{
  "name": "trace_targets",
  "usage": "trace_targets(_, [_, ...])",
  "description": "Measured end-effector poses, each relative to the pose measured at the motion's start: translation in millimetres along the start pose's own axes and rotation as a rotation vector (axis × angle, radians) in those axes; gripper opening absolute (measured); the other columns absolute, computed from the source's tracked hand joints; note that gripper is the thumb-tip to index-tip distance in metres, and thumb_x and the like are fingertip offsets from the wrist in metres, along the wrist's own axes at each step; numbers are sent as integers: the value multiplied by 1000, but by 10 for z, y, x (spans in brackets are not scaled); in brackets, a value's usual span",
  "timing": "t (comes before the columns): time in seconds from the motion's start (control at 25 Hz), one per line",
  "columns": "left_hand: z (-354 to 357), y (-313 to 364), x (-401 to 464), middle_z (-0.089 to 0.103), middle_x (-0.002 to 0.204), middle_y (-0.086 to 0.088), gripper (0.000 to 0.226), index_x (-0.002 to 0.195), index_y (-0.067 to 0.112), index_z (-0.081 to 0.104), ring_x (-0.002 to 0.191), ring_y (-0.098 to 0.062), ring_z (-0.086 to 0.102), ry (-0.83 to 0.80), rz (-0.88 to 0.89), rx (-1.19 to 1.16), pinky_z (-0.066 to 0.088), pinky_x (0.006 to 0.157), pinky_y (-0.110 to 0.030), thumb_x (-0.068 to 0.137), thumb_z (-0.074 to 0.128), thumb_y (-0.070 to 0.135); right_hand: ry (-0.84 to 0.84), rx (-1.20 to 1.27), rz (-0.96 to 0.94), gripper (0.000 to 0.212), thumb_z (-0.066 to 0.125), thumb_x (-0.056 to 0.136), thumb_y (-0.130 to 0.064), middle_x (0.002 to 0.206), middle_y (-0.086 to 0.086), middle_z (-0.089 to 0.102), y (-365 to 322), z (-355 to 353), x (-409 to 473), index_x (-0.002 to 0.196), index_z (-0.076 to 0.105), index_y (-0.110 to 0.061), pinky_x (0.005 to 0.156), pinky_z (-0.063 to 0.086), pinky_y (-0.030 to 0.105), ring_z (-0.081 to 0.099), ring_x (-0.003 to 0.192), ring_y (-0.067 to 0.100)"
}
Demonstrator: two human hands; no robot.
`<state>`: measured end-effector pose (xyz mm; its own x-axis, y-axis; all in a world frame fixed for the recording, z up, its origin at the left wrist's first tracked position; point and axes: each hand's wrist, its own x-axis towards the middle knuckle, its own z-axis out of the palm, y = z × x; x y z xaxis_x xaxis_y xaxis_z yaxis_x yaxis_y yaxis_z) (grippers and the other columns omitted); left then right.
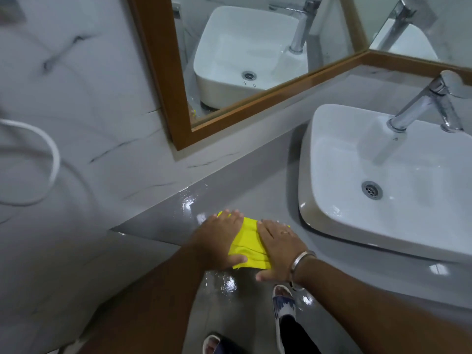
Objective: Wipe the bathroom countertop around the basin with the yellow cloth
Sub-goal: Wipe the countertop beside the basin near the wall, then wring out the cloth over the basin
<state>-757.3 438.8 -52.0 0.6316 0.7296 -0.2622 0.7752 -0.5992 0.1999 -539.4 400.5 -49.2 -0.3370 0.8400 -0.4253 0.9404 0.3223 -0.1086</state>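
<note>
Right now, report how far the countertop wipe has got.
Done: nothing clearly finished; the countertop shows wet glare near the cloth. In hand: the left hand and right hand press the yellow cloth flat, left of the basin. Left: the strip behind the basin and its front edge.

Both forearms were bare, with no sleeve reaching into view. The left hand (220,241) wore nothing on its fingers or wrist. The right hand (279,247) carried a thin ring (285,232) on one finger, pale metal with a slight golden tint. Around the right wrist sat a plain, smooth silver-coloured metal bangle (301,261), a rounded band without visible markings. Below the arms, the feet showed in open-toed slide sandals: the right sandal (283,306) had a broad strap patterned in dark blue and white over a pale sole, and the left sandal (217,343) looked dark, its pattern too cropped to tell. A dark trouser leg (293,335) rose beside the right sandal.
</note>
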Motion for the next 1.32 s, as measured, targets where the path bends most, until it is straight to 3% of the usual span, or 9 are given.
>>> trace_targets(0.12, [146, 169, 46, 58, 135, -14, 114, 137, 9, 45, 121, -37, 56, -63, -38, 116, 47, 96, -53, 49, 56, 79, 56, -41, 70, 112, 70, 39, -56, 120, 14, 60, -71, 81, 19, 134, 40, -4, 92, 48, 44, 60, 104, 32])
trace_targets(0.24, [172, 225, 96, 65, 99, -7, 94, 116, 12, 56, 87, -29, 63, 20, -16, 189, 46, 71, -39, 40, 76, 63, 163, -160, 124, 65, 78, 39, -33, 81, 6, 66, -172, 125, 105, 99, 64, -11, 61, 51, 33, 65, 67, 27])
trace_targets(0.32, [101, 296, 94, 60, 80, -4, 60, 90, 18, 58, 68, -27, 58, 67, 102, 252, 37, 58, -34, 46, 76, 55, 187, -189, 107, 37, 78, 49, -29, 74, 3, 64, -222, 78, 70, 82, 66, -18, 57, 48, 31, 64, 62, 25])
trace_targets(0.4, [0, 331, 84, 56, 74, -5, 42, 77, 20, 53, 62, -28, 55, 125, 199, 285, 36, 53, -33, 56, 69, 52, 145, -168, 130, 22, 67, 71, -24, 89, 7, 66, -253, -67, -48, 93, 65, -19, 68, 47, 35, 65, 79, 30])
trace_targets(0.56, [-542, 547, 134, 58, 79, -5, 42, 78, 20, 56, 67, -27, 58, 143, 201, 336, 41, 55, -33, 58, 75, 51, 208, -137, 138, 26, 51, 85, -19, 112, 12, 59, -107, -475, -342, 109, 56, -14, 81, 42, 38, 59, 102, 33])
trace_targets(0.8, [-1664, 1305, 531, 65, 88, -10, 25, 87, 15, 54, 82, -35, 62, 218, 246, 173, 47, 71, -40, 71, 66, 30, 243, -28, 267, 27, 59, 74, -34, 100, 4, 64, 477, -1488, -1021, 97, 54, -21, 71, 40, 34, 62, 93, 29])
trace_targets(1.04, [-2232, 2241, 1458, 67, 97, -9, 20, 107, 17, 49, 88, -36, 65, 250, 161, 227, 43, 63, -37, 88, 53, 22, 136, 313, 336, 11, 64, 74, -22, 87, 5, 70, 1781, -2100, -1365, 77, 53, -21, 63, 45, 29, 64, 80, 26])
trace_targets(1.2, [-2362, 2794, 2155, 64, 83, -2, 10, 84, 21, 54, 75, -30, 61, 101, 96, 347, 38, 61, -30, 87, 54, 30, 39, 347, 385, 27, 71, 66, -40, 58, 0, 59, 2612, -2089, -1373, 62, 59, -17, 53, 43, 24, 56, 53, 21])
trace_targets(1.32, [-2260, 3024, 2595, 58, 74, -1, 21, 74, 18, 49, 67, -25, 52, -50, 38, 202, 40, 61, -30, 84, 57, 35, 44, 121, 370, 23, 64, 70, -39, 63, 0, 59, 3063, -2086, -1288, 68, 56, -17, 56, 45, 25, 56, 58, 21])
